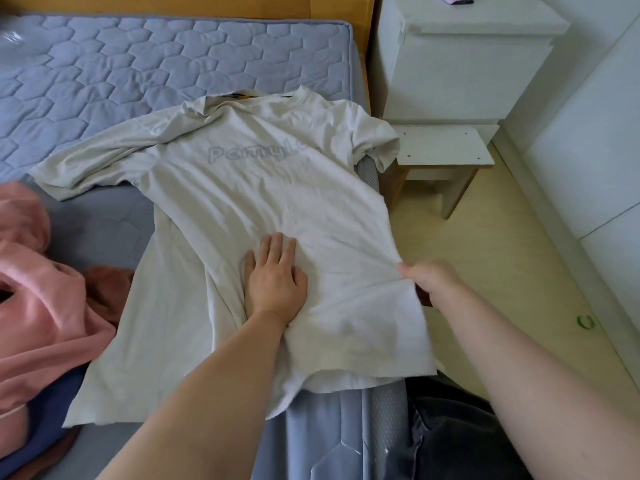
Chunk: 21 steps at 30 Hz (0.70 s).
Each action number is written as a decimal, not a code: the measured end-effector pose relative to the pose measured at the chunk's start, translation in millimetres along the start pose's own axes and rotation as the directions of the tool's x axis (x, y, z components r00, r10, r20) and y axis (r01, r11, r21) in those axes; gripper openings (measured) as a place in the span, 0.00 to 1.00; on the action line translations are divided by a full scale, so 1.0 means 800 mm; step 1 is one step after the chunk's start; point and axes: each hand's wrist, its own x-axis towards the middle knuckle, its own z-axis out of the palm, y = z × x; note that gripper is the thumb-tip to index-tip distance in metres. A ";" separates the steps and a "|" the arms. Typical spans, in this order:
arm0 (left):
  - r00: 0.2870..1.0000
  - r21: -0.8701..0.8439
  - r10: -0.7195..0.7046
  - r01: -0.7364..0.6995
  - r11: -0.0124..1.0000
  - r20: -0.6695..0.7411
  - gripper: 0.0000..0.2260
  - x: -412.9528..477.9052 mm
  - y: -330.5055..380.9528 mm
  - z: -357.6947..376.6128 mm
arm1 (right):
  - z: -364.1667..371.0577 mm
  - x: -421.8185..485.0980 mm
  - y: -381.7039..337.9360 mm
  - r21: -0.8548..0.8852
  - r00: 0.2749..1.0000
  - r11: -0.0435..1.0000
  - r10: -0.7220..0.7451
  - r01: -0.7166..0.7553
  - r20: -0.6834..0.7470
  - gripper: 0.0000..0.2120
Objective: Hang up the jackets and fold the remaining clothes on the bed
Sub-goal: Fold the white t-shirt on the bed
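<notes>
The left hand (pixel 275 277) lies flat and open, palm down, fingers spread slightly, pressing the middle of the t-shirt (pixel 242 188); the right hand (pixel 427 277) is closed, pinching the shirt's right side edge and holding that part lifted off the bed (pixel 104 81); the cream shirt is spread front up across the quilted blue mattress, collar away from the person, one sleeve hanging over the bed's edge; a pink garment (pixel 38 306) lies heaped just left of the shirt; a white nightstand (pixel 460 71) stands beside the bed.

Bare forearms, no sleeves; dk grey trousers (pixel 460 441).
</notes>
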 end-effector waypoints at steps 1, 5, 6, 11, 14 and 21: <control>1.000 -0.001 -0.001 0.001 1.000 0.003 0.25 -0.001 0.000 -0.001 | -0.001 0.001 0.016 -0.131 0.987 0.991 -0.033 0.012 -0.158 0.10; 0.999 -0.007 -0.005 0.006 1.000 0.045 0.26 -0.004 0.001 -0.007 | 0.009 -0.025 0.050 -0.354 0.910 0.922 -0.275 0.159 -0.309 0.09; 0.997 0.006 0.002 -0.003 1.000 0.077 0.26 -0.007 0.002 -0.008 | 0.012 -0.040 0.046 -0.342 0.854 0.910 -0.360 0.233 -0.376 0.09; 0.943 0.025 0.129 -0.144 0.989 0.305 0.26 -0.052 0.006 -0.021 | 0.059 -0.100 0.047 -0.483 0.673 0.657 -0.719 0.579 -0.172 0.14; 0.889 -0.011 0.260 -0.277 0.961 0.378 0.25 -0.098 -0.012 -0.043 | 0.085 -0.125 0.059 -0.596 0.493 0.385 -0.870 0.704 0.021 0.10; 0.984 -0.055 0.179 -0.180 0.982 -0.022 0.25 -0.207 -0.136 -0.104 | 0.124 -0.179 0.082 -0.457 0.362 0.104 -0.770 0.884 0.525 0.30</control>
